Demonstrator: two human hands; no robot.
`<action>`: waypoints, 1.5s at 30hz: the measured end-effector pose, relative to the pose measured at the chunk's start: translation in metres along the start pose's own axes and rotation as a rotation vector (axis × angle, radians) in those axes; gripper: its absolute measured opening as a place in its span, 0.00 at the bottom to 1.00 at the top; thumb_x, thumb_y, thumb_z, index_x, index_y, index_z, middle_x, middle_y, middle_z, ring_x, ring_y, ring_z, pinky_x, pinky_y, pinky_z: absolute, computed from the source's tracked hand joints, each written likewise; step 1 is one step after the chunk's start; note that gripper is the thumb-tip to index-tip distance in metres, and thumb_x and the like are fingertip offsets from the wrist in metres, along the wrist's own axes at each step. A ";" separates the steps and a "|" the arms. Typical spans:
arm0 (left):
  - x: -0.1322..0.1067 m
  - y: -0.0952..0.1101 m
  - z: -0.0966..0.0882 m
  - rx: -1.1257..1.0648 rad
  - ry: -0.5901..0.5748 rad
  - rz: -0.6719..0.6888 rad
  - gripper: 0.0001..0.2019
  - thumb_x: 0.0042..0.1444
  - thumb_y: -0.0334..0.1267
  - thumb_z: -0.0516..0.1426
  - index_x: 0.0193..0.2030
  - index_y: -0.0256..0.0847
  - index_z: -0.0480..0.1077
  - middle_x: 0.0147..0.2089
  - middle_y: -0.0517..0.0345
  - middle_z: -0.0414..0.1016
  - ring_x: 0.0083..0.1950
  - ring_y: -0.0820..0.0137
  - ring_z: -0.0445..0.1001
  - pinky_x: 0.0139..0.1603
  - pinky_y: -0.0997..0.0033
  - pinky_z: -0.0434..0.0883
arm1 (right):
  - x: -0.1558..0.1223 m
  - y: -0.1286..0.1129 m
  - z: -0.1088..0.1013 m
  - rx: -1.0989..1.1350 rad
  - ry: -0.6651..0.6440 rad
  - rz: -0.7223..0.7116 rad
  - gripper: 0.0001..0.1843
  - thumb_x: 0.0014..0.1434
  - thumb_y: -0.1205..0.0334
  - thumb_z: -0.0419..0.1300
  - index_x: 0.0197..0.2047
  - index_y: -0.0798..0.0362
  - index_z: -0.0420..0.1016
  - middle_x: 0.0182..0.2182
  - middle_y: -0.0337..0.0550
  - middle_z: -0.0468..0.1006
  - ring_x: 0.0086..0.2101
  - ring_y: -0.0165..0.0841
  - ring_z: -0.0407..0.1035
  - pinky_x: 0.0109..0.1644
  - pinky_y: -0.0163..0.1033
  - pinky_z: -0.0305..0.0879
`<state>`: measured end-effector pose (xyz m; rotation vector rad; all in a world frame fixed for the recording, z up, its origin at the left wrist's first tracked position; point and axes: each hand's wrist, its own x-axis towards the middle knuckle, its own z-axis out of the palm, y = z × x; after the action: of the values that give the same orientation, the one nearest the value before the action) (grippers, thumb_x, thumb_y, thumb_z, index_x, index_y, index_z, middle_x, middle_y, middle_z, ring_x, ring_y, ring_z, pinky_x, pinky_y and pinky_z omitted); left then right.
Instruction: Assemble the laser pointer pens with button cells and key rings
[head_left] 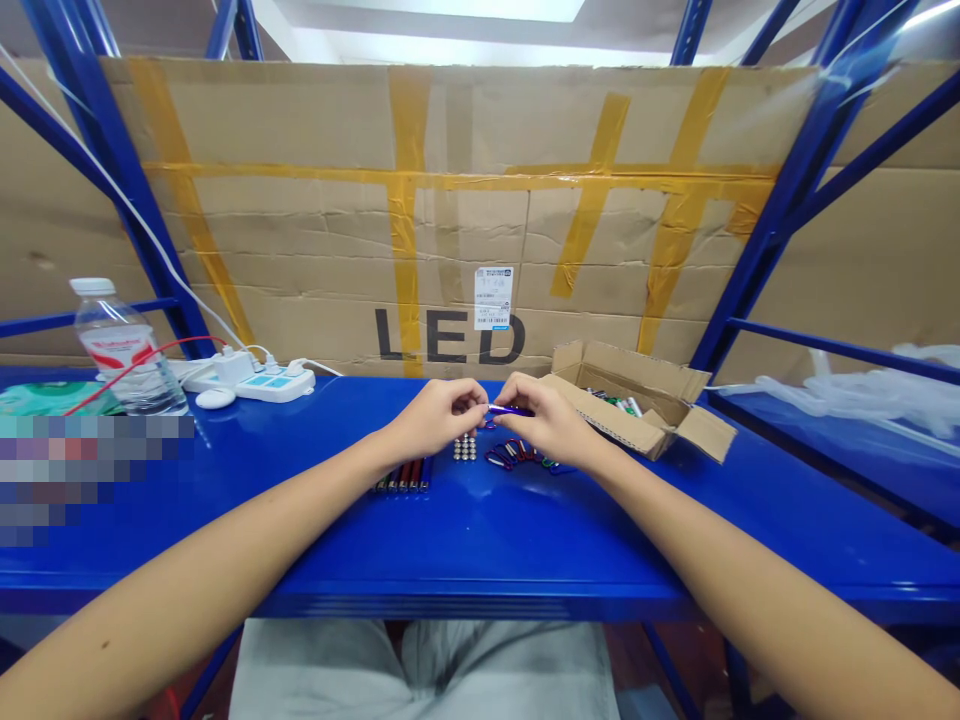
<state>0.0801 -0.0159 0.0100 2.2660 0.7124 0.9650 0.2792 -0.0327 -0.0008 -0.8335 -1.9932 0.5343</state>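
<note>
My right hand is closed around a slim purple metal tube with a silver end, which looks like a small flashlight. My left hand pinches at the tube's left end; its fingertips partly cover that end, and anything smaller between them is hidden. Under my left wrist lies a row of coloured tubes with silver ends. Small round silver pieces, like button cells, sit in a grid between my hands. Several coloured carabiners lie below my right hand.
An open cardboard box holding small metal parts stands behind my right hand. At the left are a water bottle, a white power strip with cables, and a green packet. A large cardboard sheet closes off the back of the blue table.
</note>
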 end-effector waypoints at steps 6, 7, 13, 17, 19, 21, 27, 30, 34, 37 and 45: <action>-0.002 0.001 0.000 0.154 0.010 0.108 0.05 0.60 0.36 0.55 0.35 0.37 0.69 0.26 0.62 0.72 0.25 0.76 0.68 0.28 0.76 0.64 | 0.001 -0.005 -0.003 0.179 -0.076 0.123 0.12 0.54 0.55 0.64 0.31 0.54 0.69 0.26 0.37 0.71 0.27 0.29 0.65 0.32 0.36 0.61; -0.002 0.001 0.000 0.208 0.015 0.140 0.05 0.60 0.35 0.55 0.35 0.37 0.69 0.26 0.63 0.72 0.26 0.76 0.67 0.28 0.76 0.64 | 0.001 -0.006 -0.004 0.181 -0.092 0.149 0.12 0.53 0.54 0.64 0.31 0.54 0.70 0.24 0.36 0.70 0.25 0.28 0.63 0.30 0.35 0.59; -0.004 0.001 -0.002 0.453 -0.001 0.319 0.06 0.62 0.34 0.53 0.38 0.37 0.70 0.31 0.59 0.73 0.30 0.75 0.68 0.33 0.74 0.65 | 0.001 -0.007 -0.007 0.288 -0.217 0.293 0.17 0.54 0.49 0.64 0.30 0.55 0.68 0.17 0.31 0.63 0.18 0.24 0.56 0.21 0.32 0.52; -0.005 0.002 -0.001 0.540 -0.036 0.380 0.07 0.64 0.33 0.51 0.41 0.37 0.70 0.34 0.56 0.76 0.33 0.72 0.72 0.36 0.73 0.68 | 0.000 -0.006 -0.008 0.506 -0.287 0.399 0.20 0.54 0.48 0.65 0.27 0.55 0.65 0.18 0.30 0.59 0.16 0.20 0.49 0.18 0.29 0.47; -0.005 0.001 0.001 0.567 -0.041 0.398 0.07 0.64 0.33 0.51 0.42 0.37 0.70 0.35 0.55 0.77 0.34 0.71 0.74 0.37 0.72 0.69 | -0.001 -0.005 -0.009 0.576 -0.323 0.439 0.20 0.54 0.49 0.66 0.26 0.55 0.65 0.18 0.30 0.60 0.16 0.19 0.47 0.16 0.28 0.46; -0.006 0.000 0.002 0.585 -0.045 0.420 0.07 0.64 0.34 0.51 0.43 0.37 0.70 0.36 0.54 0.77 0.36 0.71 0.75 0.38 0.72 0.69 | -0.001 -0.003 -0.010 0.617 -0.360 0.465 0.18 0.55 0.51 0.65 0.27 0.56 0.66 0.18 0.31 0.60 0.15 0.19 0.47 0.15 0.28 0.50; -0.007 0.002 0.005 0.634 -0.079 0.470 0.10 0.66 0.35 0.48 0.44 0.37 0.70 0.39 0.51 0.78 0.40 0.68 0.77 0.42 0.69 0.71 | 0.001 -0.001 -0.016 0.749 -0.441 0.557 0.11 0.55 0.59 0.64 0.29 0.57 0.69 0.20 0.32 0.63 0.14 0.18 0.44 0.16 0.33 0.65; -0.007 0.004 0.005 0.627 -0.105 0.467 0.10 0.66 0.35 0.48 0.46 0.37 0.69 0.40 0.50 0.78 0.41 0.68 0.77 0.43 0.69 0.71 | 0.001 -0.001 -0.018 0.786 -0.492 0.632 0.09 0.54 0.60 0.63 0.30 0.57 0.69 0.19 0.31 0.63 0.14 0.19 0.44 0.17 0.33 0.65; -0.008 0.004 0.006 0.576 -0.086 0.428 0.09 0.65 0.35 0.50 0.46 0.37 0.70 0.40 0.51 0.78 0.41 0.68 0.77 0.43 0.70 0.71 | 0.001 -0.003 -0.016 0.785 -0.449 0.679 0.08 0.53 0.62 0.62 0.28 0.57 0.70 0.17 0.32 0.62 0.15 0.19 0.44 0.15 0.29 0.53; -0.007 0.004 0.006 0.561 -0.070 0.400 0.09 0.65 0.35 0.50 0.45 0.37 0.70 0.39 0.51 0.78 0.40 0.68 0.77 0.42 0.70 0.71 | 0.001 -0.007 -0.012 0.730 -0.358 0.628 0.08 0.51 0.63 0.61 0.24 0.58 0.68 0.17 0.35 0.63 0.16 0.20 0.46 0.18 0.29 0.45; -0.003 -0.006 0.002 0.522 -0.057 0.322 0.08 0.65 0.34 0.50 0.44 0.38 0.70 0.40 0.54 0.78 0.39 0.69 0.75 0.41 0.70 0.69 | 0.000 -0.021 -0.003 0.550 -0.184 0.544 0.07 0.43 0.68 0.61 0.27 0.54 0.65 0.19 0.32 0.63 0.19 0.23 0.52 0.23 0.32 0.47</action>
<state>0.0782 -0.0145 0.0037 2.9228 0.6401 0.9301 0.2745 -0.0468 0.0142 -0.9882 -1.6266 1.4397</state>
